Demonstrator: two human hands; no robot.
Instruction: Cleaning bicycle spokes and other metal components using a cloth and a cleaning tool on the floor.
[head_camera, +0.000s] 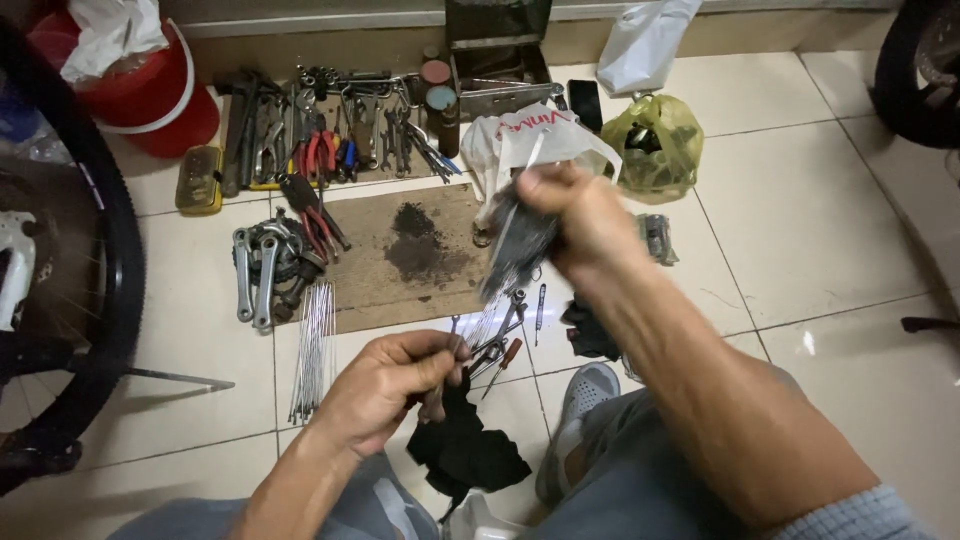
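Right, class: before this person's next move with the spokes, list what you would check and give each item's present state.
1. Left hand grips the near ends of the spokes: ok.
2. Right hand closed on the far end of the bundle: ok, though blurred.
3. Black rag within reach under the left hand: ok.
4. Spare spokes lying together on the tiles: ok.
5. Screwdriver clear of the hands: ok.
6. Whether the held spokes are clean or straight: cannot tell.
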